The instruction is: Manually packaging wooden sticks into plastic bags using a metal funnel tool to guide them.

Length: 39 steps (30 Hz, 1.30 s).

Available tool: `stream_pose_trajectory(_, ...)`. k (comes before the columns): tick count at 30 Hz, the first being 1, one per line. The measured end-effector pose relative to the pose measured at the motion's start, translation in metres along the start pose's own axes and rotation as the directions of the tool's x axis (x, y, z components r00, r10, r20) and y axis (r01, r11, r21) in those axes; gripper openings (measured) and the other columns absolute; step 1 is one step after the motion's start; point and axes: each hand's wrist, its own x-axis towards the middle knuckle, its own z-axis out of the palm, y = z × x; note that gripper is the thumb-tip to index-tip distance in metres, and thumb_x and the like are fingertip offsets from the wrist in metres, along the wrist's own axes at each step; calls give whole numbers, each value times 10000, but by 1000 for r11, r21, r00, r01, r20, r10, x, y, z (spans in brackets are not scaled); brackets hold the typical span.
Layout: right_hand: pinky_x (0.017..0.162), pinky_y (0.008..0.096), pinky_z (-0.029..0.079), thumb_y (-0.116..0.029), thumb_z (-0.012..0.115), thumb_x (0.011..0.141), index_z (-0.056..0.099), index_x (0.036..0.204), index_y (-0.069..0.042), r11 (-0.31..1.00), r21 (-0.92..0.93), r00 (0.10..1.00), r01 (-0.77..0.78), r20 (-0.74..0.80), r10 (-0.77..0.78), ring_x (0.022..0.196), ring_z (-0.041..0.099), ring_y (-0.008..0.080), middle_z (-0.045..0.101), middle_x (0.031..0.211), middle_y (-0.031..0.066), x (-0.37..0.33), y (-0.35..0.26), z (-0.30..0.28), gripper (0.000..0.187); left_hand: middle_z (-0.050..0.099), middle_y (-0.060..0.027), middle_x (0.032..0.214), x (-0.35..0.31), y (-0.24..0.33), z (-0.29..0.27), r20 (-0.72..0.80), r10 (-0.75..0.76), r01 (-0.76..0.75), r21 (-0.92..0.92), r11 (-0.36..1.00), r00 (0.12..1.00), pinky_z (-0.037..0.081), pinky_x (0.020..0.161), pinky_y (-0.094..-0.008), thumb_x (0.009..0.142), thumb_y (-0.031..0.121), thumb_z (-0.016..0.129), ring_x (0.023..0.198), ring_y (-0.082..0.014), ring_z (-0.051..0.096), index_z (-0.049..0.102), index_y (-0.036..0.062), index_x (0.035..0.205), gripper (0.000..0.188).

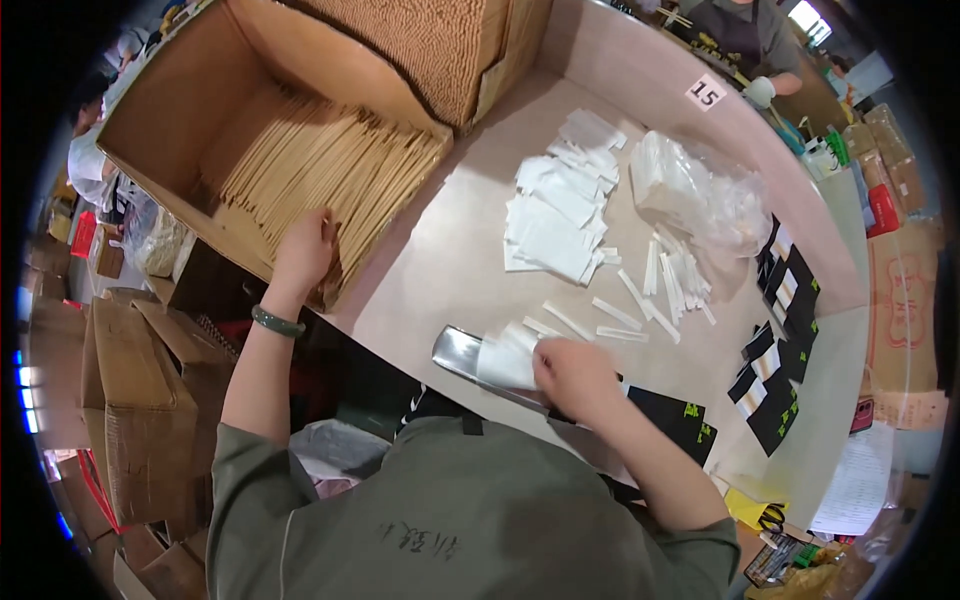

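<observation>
My left hand point(308, 245) reaches over the near wall of a cardboard box point(165, 150) holding many wooden chopsticks point(320, 170). Its fingers are curled in against the sticks, and what lies inside them is hidden. My right hand point(575, 375), slightly blurred, is closed at the table's near edge on a white paper napkin point(508, 357). Under that napkin shows the shiny end of a flat silvery thing point(457, 349) whose kind I cannot tell. Beyond the right hand lie several narrow white paper strips point(617, 314) and a spread pile of white napkins point(560, 215).
A second carton of chopsticks point(410, 45) stands behind the first. A clear plastic bag with white papers point(690, 185) lies at the back right. Black packets point(775, 410) line the right side; more point(665, 415) lie beside my right forearm. A raised pale wall point(650, 55) borders the table.
</observation>
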Motion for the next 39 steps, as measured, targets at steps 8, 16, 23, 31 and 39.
stream_pose_trajectory(8, 651, 431, 516, -134, 645, 862, 597, 846, -30, 985, 52, 985, 167, -44, -165, 766, 638, 351, 618, 786, 136, -36, -2, 27, 116, 534, -3, 805, -96, 92, 51, -105, -72, -9, -621, 784, 992, 440, 687, -235, 1037, 99, 467, 723, -91, 491, 553, 9, 1088, 135)
stream_pose_trajectory(16, 624, 335, 483, -140, 688, 876, 681, 849, -18, 940, 331, 916, 79, -396, 62, 684, 603, 259, 618, 799, 113, -50, 8, 1, 126, 583, -49, 683, -139, 165, 36, 448, -12, 155, -285, 946, 894, 447, 578, -279, 868, 241, 733, 616, -139, 555, 679, 46, 944, 217)
stream_pose_trajectory(23, 721, 301, 474, -133, 626, 941, 669, 949, 18, 818, 572, 946, 49, -290, 146, 770, 601, 224, 625, 856, 115, -62, 16, 17, 157, 641, -110, 761, -120, 161, 40, 445, 185, 25, -425, 905, 876, 477, 601, -330, 810, 102, 752, 645, -219, 612, 718, 48, 941, 146)
stream_pose_trajectory(31, 745, 339, 487, -140, 612, 938, 685, 945, 5, 890, 455, 984, 4, -160, 78, 815, 621, 267, 643, 886, 115, -57, 14, 13, 163, 619, -92, 676, -63, 152, 28, 522, 164, 132, -485, 865, 837, 457, 584, -300, 815, 113, 778, 606, -165, 590, 721, -4, 843, 133)
stream_pose_trajectory(39, 836, 387, 493, -179, 655, 901, 704, 942, -23, 933, 259, 850, 250, -521, -83, 952, 631, 322, 653, 975, 142, -6, 30, 27, 169, 607, -25, 667, -42, 150, 55, 523, 333, 131, -665, 735, 784, 448, 586, -276, 808, 56, 783, 633, -102, 555, 715, 0, 821, 88)
